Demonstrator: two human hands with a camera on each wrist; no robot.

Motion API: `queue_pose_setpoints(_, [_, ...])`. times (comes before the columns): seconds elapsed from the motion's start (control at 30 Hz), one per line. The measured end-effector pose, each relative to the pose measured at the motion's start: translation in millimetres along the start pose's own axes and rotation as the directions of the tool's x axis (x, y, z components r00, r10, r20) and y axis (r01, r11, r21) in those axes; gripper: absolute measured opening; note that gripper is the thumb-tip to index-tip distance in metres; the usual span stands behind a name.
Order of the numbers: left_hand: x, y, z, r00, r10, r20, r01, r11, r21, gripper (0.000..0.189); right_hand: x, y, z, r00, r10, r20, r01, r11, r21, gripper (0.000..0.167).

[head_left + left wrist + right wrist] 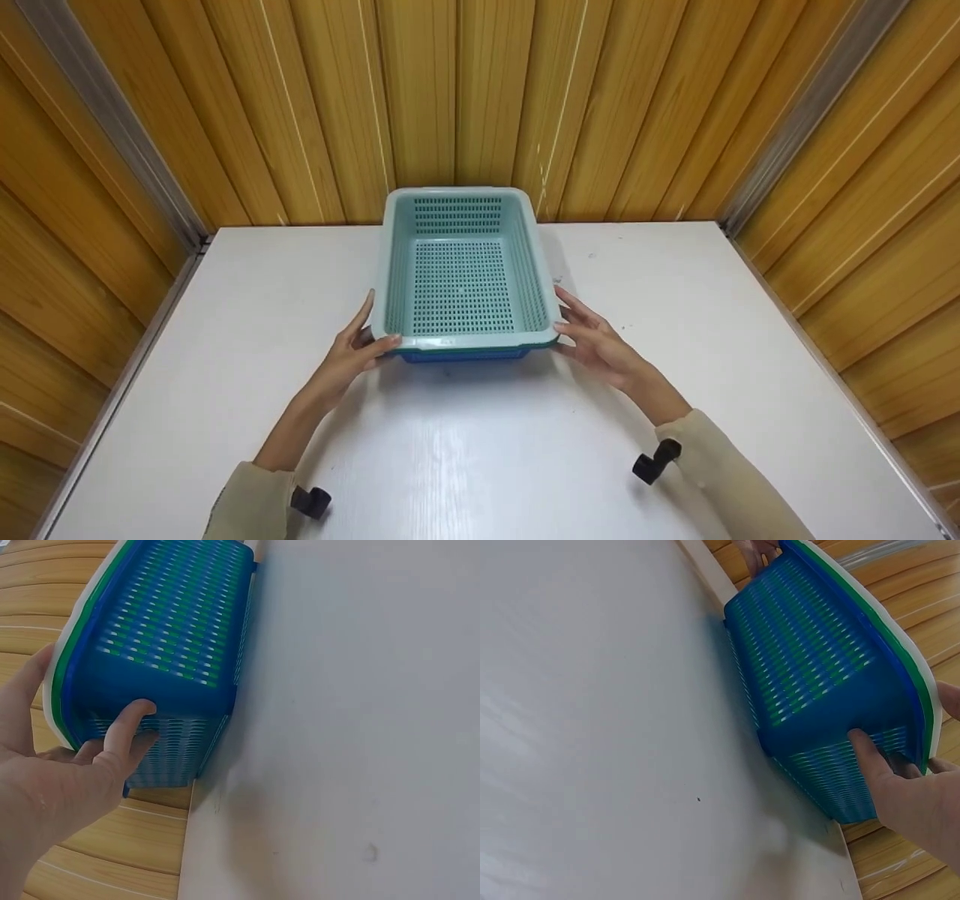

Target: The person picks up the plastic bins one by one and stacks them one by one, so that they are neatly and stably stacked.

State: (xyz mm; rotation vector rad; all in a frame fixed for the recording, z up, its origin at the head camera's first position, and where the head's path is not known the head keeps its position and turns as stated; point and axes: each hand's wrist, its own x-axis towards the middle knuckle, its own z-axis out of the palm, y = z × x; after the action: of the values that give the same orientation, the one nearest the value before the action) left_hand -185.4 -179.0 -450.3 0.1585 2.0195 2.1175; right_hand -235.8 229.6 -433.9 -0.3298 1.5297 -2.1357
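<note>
A stack of nested plastic baskets stands near the back of the white table. On top is a pale green basket [463, 343] with slotted sides and floor; a green basket [64, 667] shows as a thin band below its rim. Outermost is a blue basket [810, 701]. My left hand [351, 357] grips the near left corner, thumb on the rim and fingers against the blue wall. At the near right corner, my right hand [600, 346] holds the stack, with its thumb at the rim and a fingertip on the blue wall. Nothing shows inside the top basket.
The white table [450, 457] reaches back to a wood-patterned panel wall [480, 97]. Similar panels rise at the left and right, with grey metal strips [120, 112] in the corners. Each sleeve carries a small black device [311, 502] near the wrist.
</note>
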Motion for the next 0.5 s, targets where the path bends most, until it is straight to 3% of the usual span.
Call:
queue_pose_setpoints(0.17, [4.1, -1.8, 2.9, 1.0, 0.02, -0.015, -0.02, 1.0, -0.012, 0.095, 2.0, -2.4, -3.8, 1.0, 0.001, -0.009, -0.001, 1.0, -0.007, 0.075])
queue_pose_setpoints(0.3, [6.7, -2.4, 0.2, 0.998, 0.056, 0.001, -0.056, 0.998, 0.027, 0.092, 3.8, -4.7, -7.6, 1.0, 0.005, -0.015, -0.006, 0.998, -0.055, 0.075])
queue_pose_setpoints(0.4, [7.3, -1.7, -6.5, 0.996, 0.094, -0.003, -0.094, 0.992, 0.089, 0.083, 4.4, -7.4, -12.6, 1.0, -0.007, -0.014, 0.005, 0.987, -0.159, 0.074])
queue_pose_setpoints(0.5, [7.2, 0.8, -17.6, 0.989, 0.142, -0.038, -0.134, 0.979, 0.155, 0.07, 4.6, -11.0, -19.9, 1.0, -0.028, -0.012, 0.023, 0.948, -0.317, 0.072])
